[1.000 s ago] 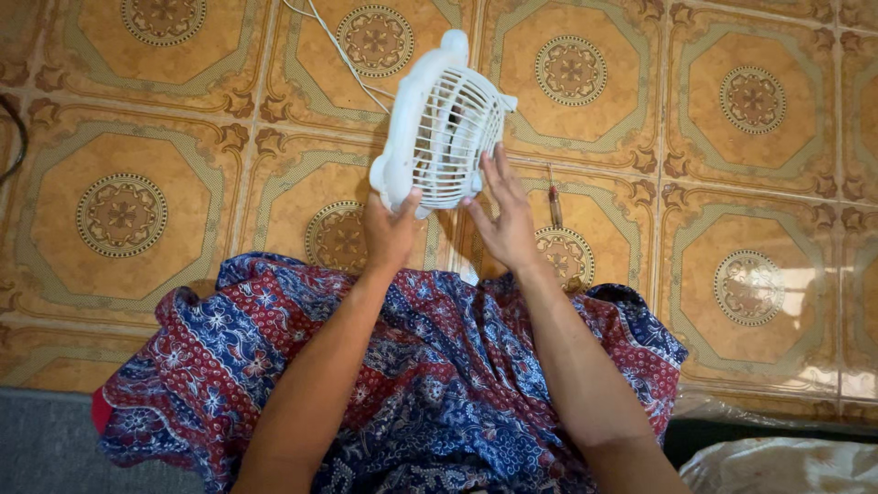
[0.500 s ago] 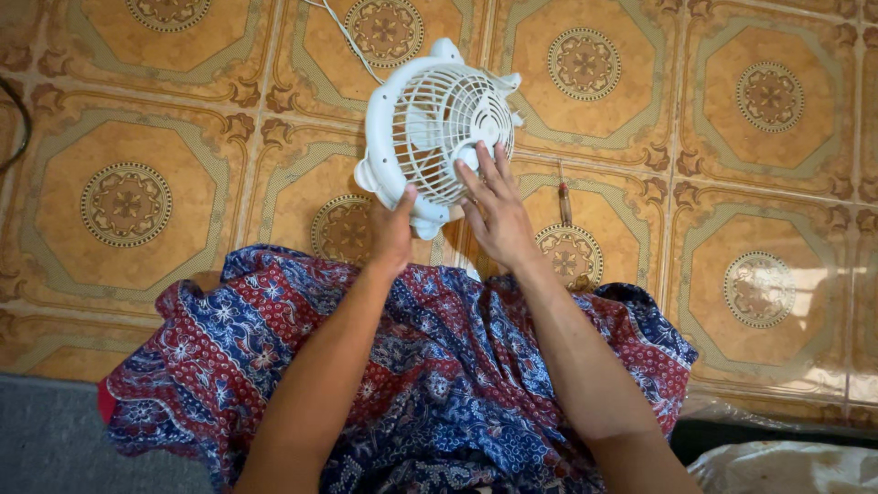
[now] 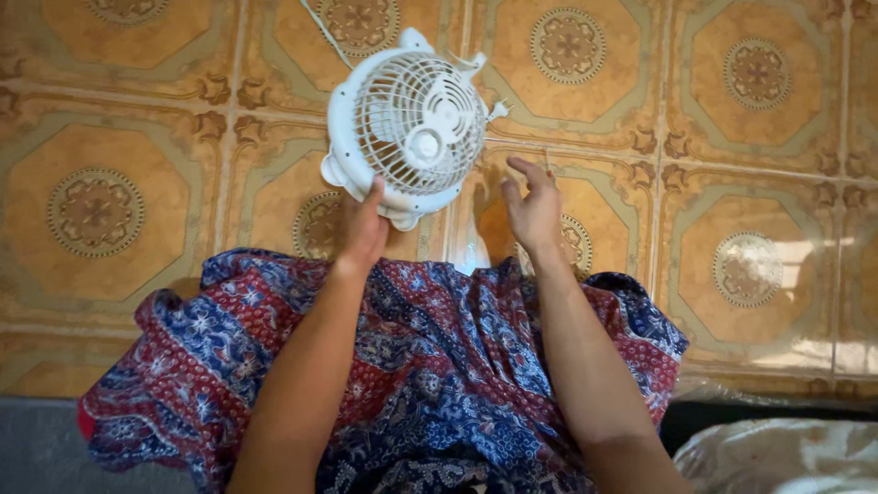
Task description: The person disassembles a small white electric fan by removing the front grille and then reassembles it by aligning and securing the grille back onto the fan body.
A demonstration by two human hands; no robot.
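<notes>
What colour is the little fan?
The fan is white all over, grille included; the head view shows it, held by the left hand.

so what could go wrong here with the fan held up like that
Only the left hand grips the small white fan, at its lower rim; the right hand is open and off it, so the fan could tip or drop onto the tiled floor. The white cord trails away from the top and might snag or tug. Fingertips near the grille could slip between the bars.
</notes>
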